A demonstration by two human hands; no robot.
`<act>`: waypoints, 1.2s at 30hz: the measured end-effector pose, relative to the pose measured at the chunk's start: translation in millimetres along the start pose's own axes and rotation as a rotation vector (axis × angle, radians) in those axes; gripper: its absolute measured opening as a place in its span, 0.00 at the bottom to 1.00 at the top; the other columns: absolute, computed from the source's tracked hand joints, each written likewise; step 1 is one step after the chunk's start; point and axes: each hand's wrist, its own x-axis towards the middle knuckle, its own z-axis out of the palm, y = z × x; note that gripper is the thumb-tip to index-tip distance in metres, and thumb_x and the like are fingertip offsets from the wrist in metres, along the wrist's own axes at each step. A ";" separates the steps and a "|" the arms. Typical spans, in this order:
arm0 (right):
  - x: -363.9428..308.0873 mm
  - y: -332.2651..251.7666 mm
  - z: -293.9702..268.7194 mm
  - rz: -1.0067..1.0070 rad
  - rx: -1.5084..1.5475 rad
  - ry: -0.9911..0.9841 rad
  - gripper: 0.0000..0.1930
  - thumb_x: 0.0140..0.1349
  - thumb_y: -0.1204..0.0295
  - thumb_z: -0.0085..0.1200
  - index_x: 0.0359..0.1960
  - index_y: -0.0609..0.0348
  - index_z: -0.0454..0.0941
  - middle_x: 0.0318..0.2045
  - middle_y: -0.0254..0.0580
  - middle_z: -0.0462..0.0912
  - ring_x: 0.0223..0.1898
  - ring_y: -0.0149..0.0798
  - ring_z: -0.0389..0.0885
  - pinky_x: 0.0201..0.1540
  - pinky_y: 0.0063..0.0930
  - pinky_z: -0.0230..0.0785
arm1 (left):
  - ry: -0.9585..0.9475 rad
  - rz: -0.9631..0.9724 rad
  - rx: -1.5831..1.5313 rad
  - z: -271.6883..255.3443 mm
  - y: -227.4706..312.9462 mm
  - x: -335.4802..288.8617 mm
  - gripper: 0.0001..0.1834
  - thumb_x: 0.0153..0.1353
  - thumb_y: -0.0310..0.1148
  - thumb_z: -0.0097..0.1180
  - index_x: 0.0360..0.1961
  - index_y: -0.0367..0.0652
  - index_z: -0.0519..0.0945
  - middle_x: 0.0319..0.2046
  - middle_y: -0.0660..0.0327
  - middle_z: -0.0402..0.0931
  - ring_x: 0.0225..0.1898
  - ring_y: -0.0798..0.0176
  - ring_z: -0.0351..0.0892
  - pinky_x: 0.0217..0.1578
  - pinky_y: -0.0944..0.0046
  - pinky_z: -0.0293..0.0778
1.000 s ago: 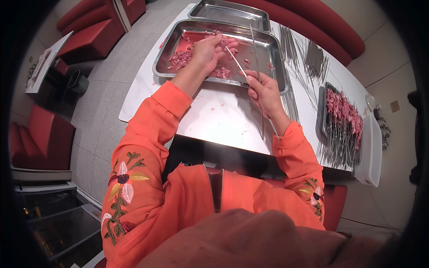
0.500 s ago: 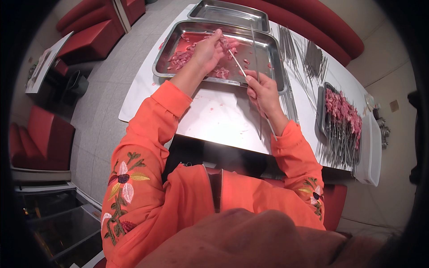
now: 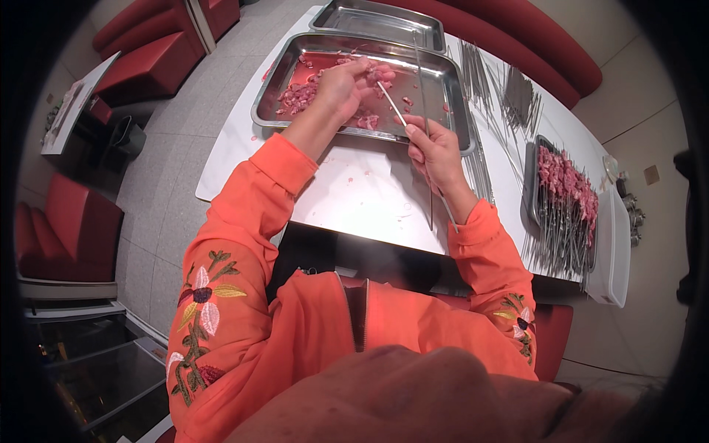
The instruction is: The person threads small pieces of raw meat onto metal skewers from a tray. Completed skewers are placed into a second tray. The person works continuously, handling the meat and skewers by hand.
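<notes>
A white table (image 3: 369,199) is standing on a grey tiled floor, with red upholstered seats (image 3: 148,59) ranged around it. The person, in orange sleeves, is sitting at the near edge and working over a large steel tray (image 3: 443,111).

The left hand (image 3: 347,85) is reaching into this tray and closing its fingers around a piece of the raw meat (image 3: 299,94) at the tip of a thin metal skewer (image 3: 391,105). The right hand (image 3: 436,151) is gripping the lower part of that skewer, fingers curled tight, and is angling it up and leftward toward the left hand. Another skewer or two appear to run under the right palm toward the table edge.

Progress, as judged: a side tray (image 3: 565,192) at the right is already carrying a full row of loaded skewers. A bundle of bare skewers (image 3: 509,92) is lying beyond the right hand, and loose meat is covering only part of the large tray. A second steel tray (image 3: 377,16) behind is holding nothing. The work is looking well advanced but unfinished.
</notes>
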 end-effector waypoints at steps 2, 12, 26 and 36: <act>1.0 0.6 -0.9 -0.007 0.011 -0.010 0.13 0.65 0.70 0.46 0.48 0.63 0.74 0.15 0.22 0.63 0.14 0.15 0.56 0.14 0.11 0.45 | -0.042 -0.009 -0.001 -0.4 -4.1 -1.7 0.13 0.66 0.30 0.40 0.43 0.29 0.69 0.42 0.44 0.74 0.45 0.52 0.77 0.49 0.54 0.75; 4.7 4.1 -3.2 0.028 0.004 -0.030 0.13 0.65 0.71 0.46 0.47 0.64 0.74 0.15 0.23 0.64 0.14 0.16 0.56 0.14 0.11 0.46 | -0.016 0.023 0.069 1.6 -2.5 -0.1 0.11 0.64 0.29 0.43 0.40 0.31 0.70 0.41 0.46 0.76 0.42 0.54 0.79 0.44 0.57 0.76; 10.0 -0.3 -14.8 -0.008 -0.006 0.089 0.09 0.64 0.71 0.47 0.37 0.65 0.75 0.15 0.27 0.67 0.12 0.18 0.58 0.12 0.12 0.47 | -0.155 -0.158 0.261 20.4 -7.3 -16.9 0.13 0.65 0.34 0.44 0.42 0.32 0.71 0.40 0.50 0.77 0.42 0.56 0.79 0.39 0.62 0.76; 10.8 -7.5 -24.8 -0.024 -0.032 0.138 0.10 0.64 0.70 0.47 0.38 0.66 0.74 0.14 0.27 0.67 0.12 0.19 0.59 0.12 0.13 0.48 | -0.017 0.472 2.210 -13.7 -6.1 61.3 0.14 0.56 0.39 0.54 0.44 0.58 0.80 0.40 0.65 0.77 0.47 0.54 0.70 0.46 0.49 0.65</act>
